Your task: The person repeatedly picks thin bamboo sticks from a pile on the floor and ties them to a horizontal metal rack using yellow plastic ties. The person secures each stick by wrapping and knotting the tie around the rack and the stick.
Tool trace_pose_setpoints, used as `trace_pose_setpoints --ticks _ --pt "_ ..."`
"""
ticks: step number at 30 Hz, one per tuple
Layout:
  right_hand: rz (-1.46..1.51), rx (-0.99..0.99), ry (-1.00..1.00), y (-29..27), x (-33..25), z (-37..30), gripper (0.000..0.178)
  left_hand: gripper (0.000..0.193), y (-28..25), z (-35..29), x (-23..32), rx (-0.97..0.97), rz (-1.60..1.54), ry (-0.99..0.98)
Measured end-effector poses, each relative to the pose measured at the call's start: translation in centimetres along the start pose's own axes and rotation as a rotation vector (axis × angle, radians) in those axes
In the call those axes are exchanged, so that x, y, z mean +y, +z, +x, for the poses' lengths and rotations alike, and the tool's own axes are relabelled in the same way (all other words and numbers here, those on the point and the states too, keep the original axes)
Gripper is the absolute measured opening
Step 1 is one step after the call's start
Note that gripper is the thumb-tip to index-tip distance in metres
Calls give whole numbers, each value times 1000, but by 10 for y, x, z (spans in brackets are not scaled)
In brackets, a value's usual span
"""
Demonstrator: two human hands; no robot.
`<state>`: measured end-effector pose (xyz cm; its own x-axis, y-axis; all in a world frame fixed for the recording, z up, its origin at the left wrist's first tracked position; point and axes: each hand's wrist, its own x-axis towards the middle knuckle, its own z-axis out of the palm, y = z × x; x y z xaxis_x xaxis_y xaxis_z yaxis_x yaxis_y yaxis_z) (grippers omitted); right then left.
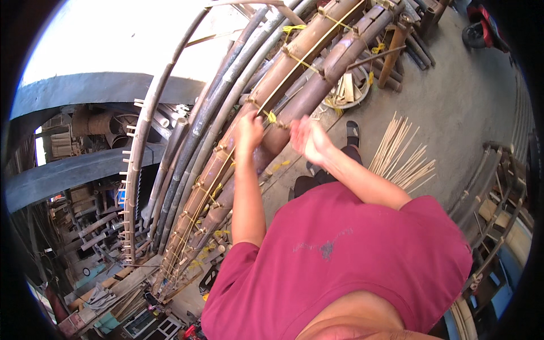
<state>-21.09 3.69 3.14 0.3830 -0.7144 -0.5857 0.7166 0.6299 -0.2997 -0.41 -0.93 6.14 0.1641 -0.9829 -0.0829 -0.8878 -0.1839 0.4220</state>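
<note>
Tying cord [271,116] w/ both hands, bamboo poles [294,73]

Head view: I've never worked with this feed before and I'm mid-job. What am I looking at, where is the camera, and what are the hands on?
There is no machine here: these are a person's two bare hands, seen from a wide fisheye camera worn on the head and looking down, so straight edges bend. The red shirt at the bottom is the person's own.

The left hand rests on a long brown bamboo pole, beside a yellow tie. The right hand hovers open beside it and holds nothing that I can see.

More bound poles run alongside. Thin bamboo sticks lie on the concrete floor, and a round basin of wood scraps sits further off.
</note>
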Motion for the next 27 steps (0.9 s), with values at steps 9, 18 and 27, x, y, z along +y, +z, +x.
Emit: trace_pose_setpoints --ticks 9,18,27 --pt "-2119 -290 -694 186 -36 71 48 36 7 -6 16 13 -210 -17" --pt "-1576 -1326 -848 93 -49 21 45 29 22 -3 -11 81 -386 -37" --pt "-1923 -701 -795 -3 16 1 37 25 -37 79 21 239 -809 13"
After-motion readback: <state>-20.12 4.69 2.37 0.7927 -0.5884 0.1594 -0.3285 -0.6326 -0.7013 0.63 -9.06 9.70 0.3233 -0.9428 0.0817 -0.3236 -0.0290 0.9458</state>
